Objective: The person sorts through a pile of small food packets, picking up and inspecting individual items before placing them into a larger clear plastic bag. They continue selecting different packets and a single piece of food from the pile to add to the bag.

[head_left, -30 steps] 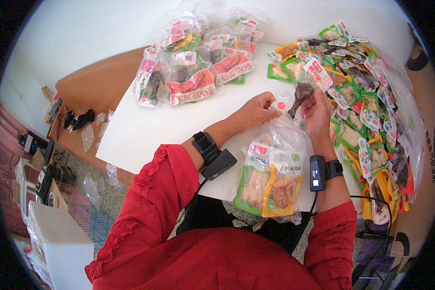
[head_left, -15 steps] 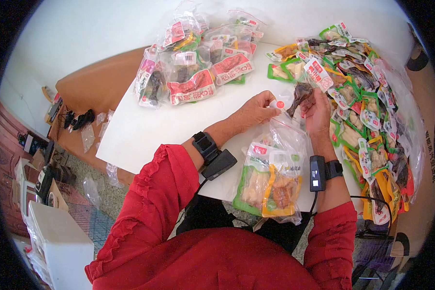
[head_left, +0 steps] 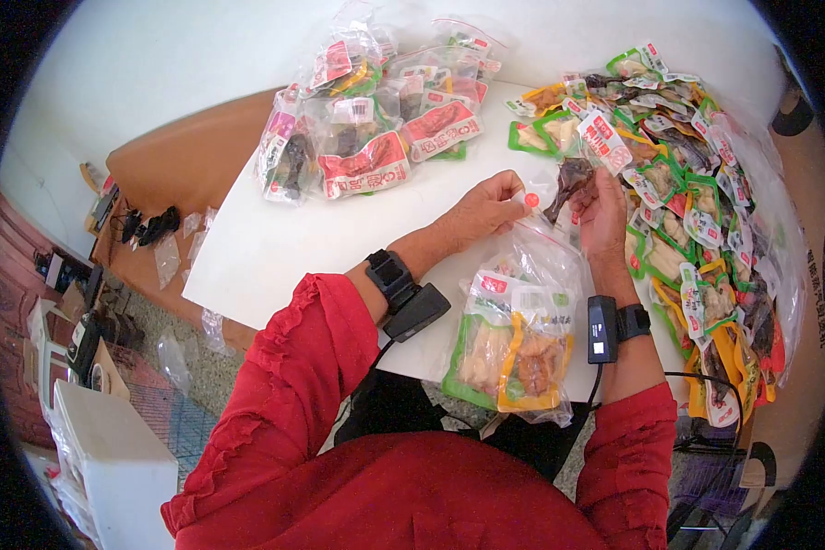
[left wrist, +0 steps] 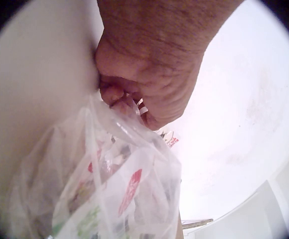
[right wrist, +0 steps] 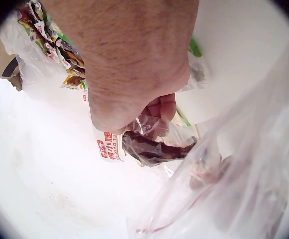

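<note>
Between thumb and fingers, my left hand [head_left: 479,215] pinches the rim of a clear zip bag [head_left: 548,259], which hangs toward the table's front edge. Inside the bag are a green-edged packet [head_left: 482,356] and a yellow-edged packet [head_left: 533,362] of food. The left wrist view shows the bag's plastic [left wrist: 129,184] gathered under that hand. My right hand [head_left: 603,218] holds a clear sealed packet with a dark drumstick [right wrist: 154,149] and a white-and-red label [right wrist: 109,146]. The drumstick's narrow end lies close by the bag's mouth.
A large heap of food packets [head_left: 678,197] spreads over the right of the white table [head_left: 275,247], with loose clear plastic [head_left: 779,238] along its outer side. Filled bags [head_left: 362,165] are piled at the back left. A brown surface [head_left: 188,156] adjoins the table's left side.
The fingers of my left hand have shifted very slightly at the bag's rim. My right hand and the drumstick packet stay almost where they were.
</note>
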